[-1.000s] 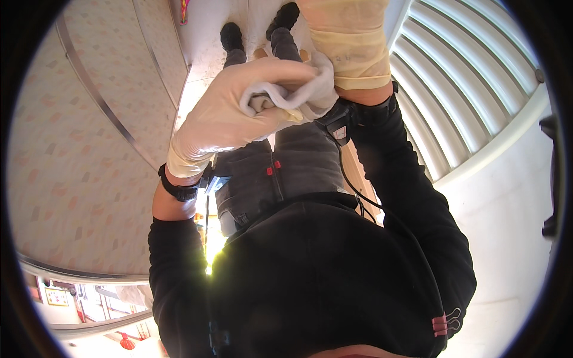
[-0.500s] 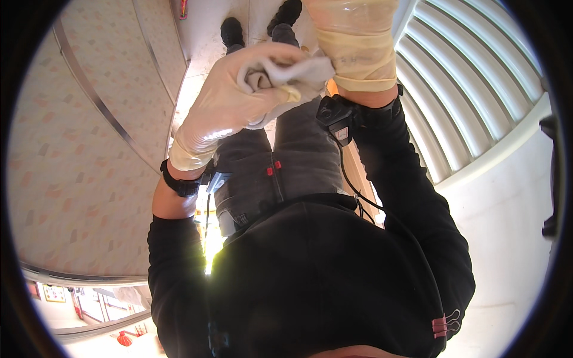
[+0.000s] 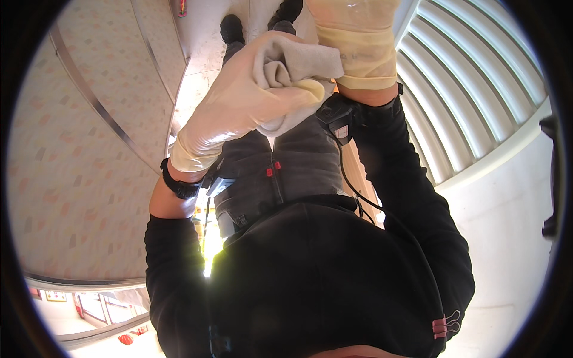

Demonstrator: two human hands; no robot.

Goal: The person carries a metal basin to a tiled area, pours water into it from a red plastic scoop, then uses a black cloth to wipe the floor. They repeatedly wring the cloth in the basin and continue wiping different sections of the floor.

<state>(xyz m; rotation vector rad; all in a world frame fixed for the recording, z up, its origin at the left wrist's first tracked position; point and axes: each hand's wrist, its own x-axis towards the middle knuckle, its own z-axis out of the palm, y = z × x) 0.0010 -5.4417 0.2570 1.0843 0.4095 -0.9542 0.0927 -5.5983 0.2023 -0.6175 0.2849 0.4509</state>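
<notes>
A folded grey-white cloth (image 3: 310,59) is bunched in my left hand (image 3: 245,98), which wears a pale rubber glove. My left thumb presses against the cloth's near side while the fingers curl behind it. The cloth's right edge comes close to the cuff of my other glove; whether they touch I cannot tell. My right hand (image 3: 356,27), also in a pale glove, reaches up past the top edge of the view. Only its wrist and lower part show, and its fingers are out of sight.
To the right stands a white ribbed panel (image 3: 471,89) beside a smooth white wall (image 3: 507,197). A patterned panel (image 3: 83,167) with metal strips fills the left. A black cable (image 3: 358,194) hangs by my right arm. Below are tiled floor and my black shoes (image 3: 231,28).
My left hand has turned slightly, and the cloth has shifted a little right, showing more of its folds. My right arm has hardly moved.
</notes>
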